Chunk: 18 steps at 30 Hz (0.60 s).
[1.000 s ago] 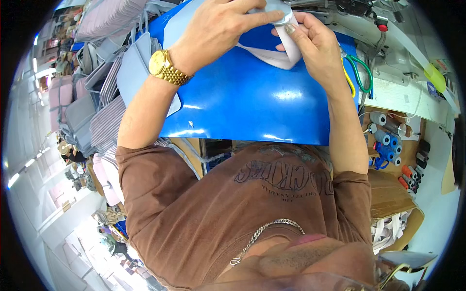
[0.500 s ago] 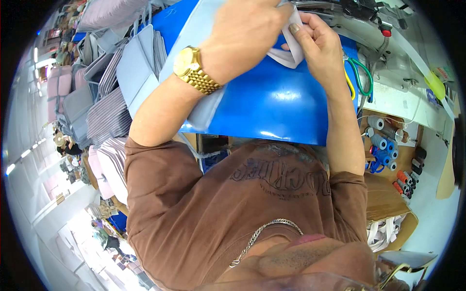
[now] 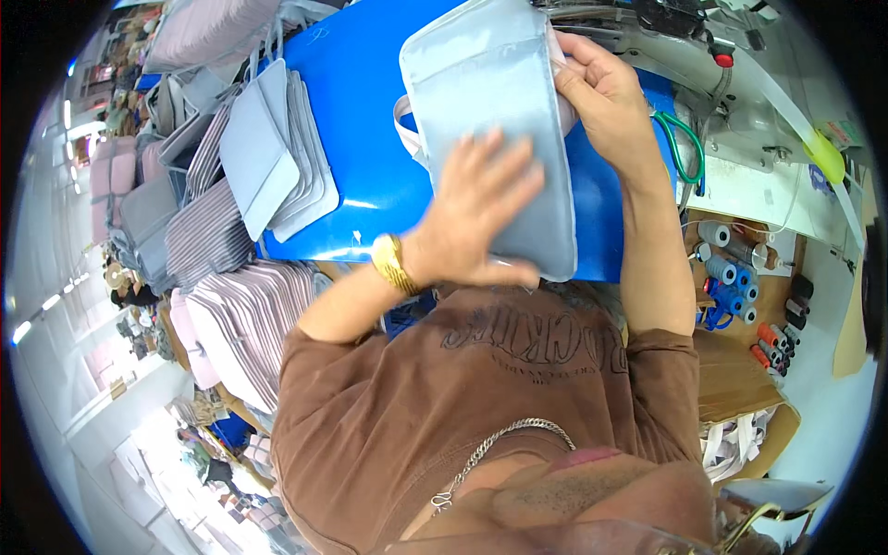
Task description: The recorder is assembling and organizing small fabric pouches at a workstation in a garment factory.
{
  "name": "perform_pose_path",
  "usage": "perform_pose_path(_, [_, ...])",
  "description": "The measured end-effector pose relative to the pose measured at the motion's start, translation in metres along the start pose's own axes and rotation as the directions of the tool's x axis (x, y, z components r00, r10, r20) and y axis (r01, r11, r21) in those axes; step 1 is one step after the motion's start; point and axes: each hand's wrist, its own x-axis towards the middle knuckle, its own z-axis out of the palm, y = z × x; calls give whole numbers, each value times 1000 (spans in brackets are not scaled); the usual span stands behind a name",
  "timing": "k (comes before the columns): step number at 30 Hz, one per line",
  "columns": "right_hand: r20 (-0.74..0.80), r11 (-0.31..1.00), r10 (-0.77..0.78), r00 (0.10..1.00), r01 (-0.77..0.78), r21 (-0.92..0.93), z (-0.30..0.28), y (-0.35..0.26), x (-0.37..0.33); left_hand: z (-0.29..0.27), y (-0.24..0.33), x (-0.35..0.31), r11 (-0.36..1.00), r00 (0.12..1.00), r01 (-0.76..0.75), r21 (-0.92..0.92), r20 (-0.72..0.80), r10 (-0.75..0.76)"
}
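1. Left hand spreads wide, blurred, over the near half of a light-gray fabric panel; whether the palm touches it cannot be told.
2. Right hand pinches the panel's right edge, thumb uppermost, other fingers partly hidden.
3. The panel is over the right part of the blue tabletop, reaching the tabletop's near edge.
4. A pale strap loops out past the panel's left edge, above the tabletop's middle.
5. Gray fabric pieces lean in a stack at the tabletop's left edge.
6. A green scissor handle sits at the tabletop's right edge.
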Motion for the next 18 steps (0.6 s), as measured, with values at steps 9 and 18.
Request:
perform_pose_path(9, [-5,1000,-11,1000,11,10,-3,0,1,-1,37,-21,955,962,-269,126,-18,274])
perform_pose_path(18, [22,999,5,1000,-4,-42,-5,-7,1,-46,44,19,927,941,-333,176,129,313])
